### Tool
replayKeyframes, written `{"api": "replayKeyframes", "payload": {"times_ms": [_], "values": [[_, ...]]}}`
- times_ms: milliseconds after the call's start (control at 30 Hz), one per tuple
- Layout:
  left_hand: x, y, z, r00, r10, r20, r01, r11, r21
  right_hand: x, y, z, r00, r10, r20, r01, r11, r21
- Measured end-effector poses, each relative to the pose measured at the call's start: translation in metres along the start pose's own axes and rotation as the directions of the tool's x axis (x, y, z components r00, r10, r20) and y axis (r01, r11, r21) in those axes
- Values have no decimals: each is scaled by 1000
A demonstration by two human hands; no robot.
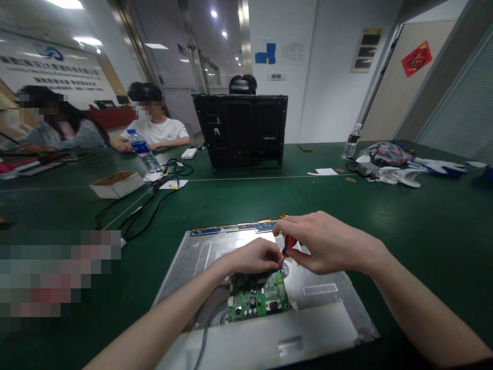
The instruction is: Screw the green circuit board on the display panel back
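My right hand (321,244) is closed around the red and black handle of a screwdriver (287,245), which points down at the top right corner of a green circuit board (258,298). Close beside the screwdriver's tip, the fingers of my left hand (260,255) are pinched together; whatever they hold, if anything, is hidden. The board lies on the silver metal back of a display panel (323,318) that rests flat on the table. Along the panel's far edge runs a narrow blue circuit strip (231,228). A grey cable (206,329) curves left of the board.
A black monitor housing (241,131) stands upright across the green table (408,221). To the left are a small open box (117,185), black cables (148,205) and a water bottle (143,149). Gloves (396,176) and another bottle (352,141) lie right. Several people sit opposite.
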State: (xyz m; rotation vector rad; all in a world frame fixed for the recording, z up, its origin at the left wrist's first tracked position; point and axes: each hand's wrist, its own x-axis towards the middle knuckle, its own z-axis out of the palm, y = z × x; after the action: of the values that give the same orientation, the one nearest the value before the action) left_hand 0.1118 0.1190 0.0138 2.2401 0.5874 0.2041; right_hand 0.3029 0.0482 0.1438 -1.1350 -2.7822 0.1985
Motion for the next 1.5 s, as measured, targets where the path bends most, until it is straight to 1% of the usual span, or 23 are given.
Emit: {"api": "replayKeyframes", "payload": {"times_ms": [167, 400, 633, 967, 1167, 1367, 1500], "values": [[0, 2, -1, 1000, 13, 2, -13, 1000, -1, 1, 0, 0, 999, 29, 20, -28, 1000, -7], [0, 2, 0, 1000, 8, -13, -8, 1000, -7, 2, 4, 3, 999, 36, 11, -35, 999, -41], [0, 1, 0, 1000, 1, -9, -1, 1000, -1, 0, 0, 1, 1000, -2, -3, 2, 1000, -7], [0, -1, 0, 1000, 15, 13, -15, 1000, 1, 1, 2, 3, 999, 32, 13, -32, 999, -34], [0, 4, -1, 1000, -2, -6, 2, 1000, 4, 4, 1, 2, 998, 52, 20, -51, 997, -52], [0, 5, -2, 1000, -7, -23, 7, 1000, 23, 0, -1, 2, 999, -32, 9, 32, 999, -6], [0, 1, 0, 1000, -8, -25, 8, 1000, 23, 2, -1, 3, 999, -33, -4, 33, 999, -10]]}}
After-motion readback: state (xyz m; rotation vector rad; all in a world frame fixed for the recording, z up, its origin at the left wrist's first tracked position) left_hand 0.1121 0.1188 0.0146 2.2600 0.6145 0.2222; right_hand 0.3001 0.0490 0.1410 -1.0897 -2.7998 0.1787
